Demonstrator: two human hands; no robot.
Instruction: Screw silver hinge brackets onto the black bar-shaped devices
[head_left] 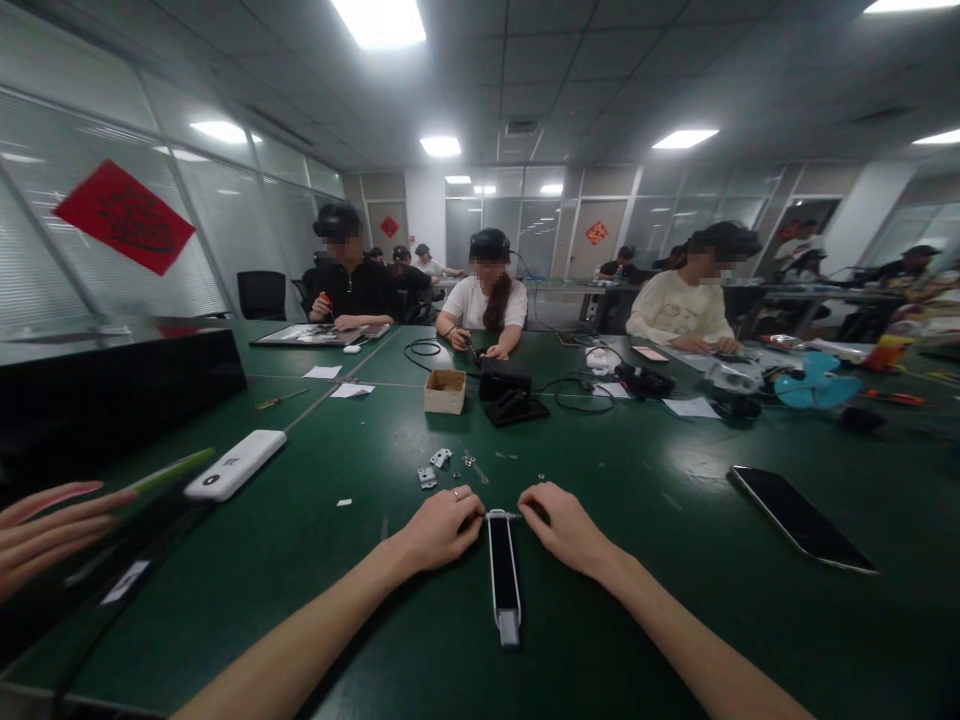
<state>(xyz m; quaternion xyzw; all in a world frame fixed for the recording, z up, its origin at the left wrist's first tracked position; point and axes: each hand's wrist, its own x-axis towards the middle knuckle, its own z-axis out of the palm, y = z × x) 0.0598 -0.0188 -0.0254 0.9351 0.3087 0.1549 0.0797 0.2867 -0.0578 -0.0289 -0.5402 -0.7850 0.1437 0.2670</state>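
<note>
A slim bar (504, 565) with a black face, a white edge and a grey block at its near end lies on the green table, pointing toward me. Across its far end runs a thin metal pin (513, 516). My left hand (446, 525), wearing a ring, is closed with its fingertips at the pin's left side; what they pinch is mostly hidden. From the other side my right hand (564, 525) pinches the pin's right end. Beyond my hands lie two small metal brackets (427, 477) and several tiny screws and fittings (470, 462).
A phone (799, 518) lies at right, a white power bank (236, 465) with a cable at left. Another person's hand (52, 530) reaches in at far left. Ahead are a small cardboard box (445, 391) and a black device (505, 378). Several people work across the table.
</note>
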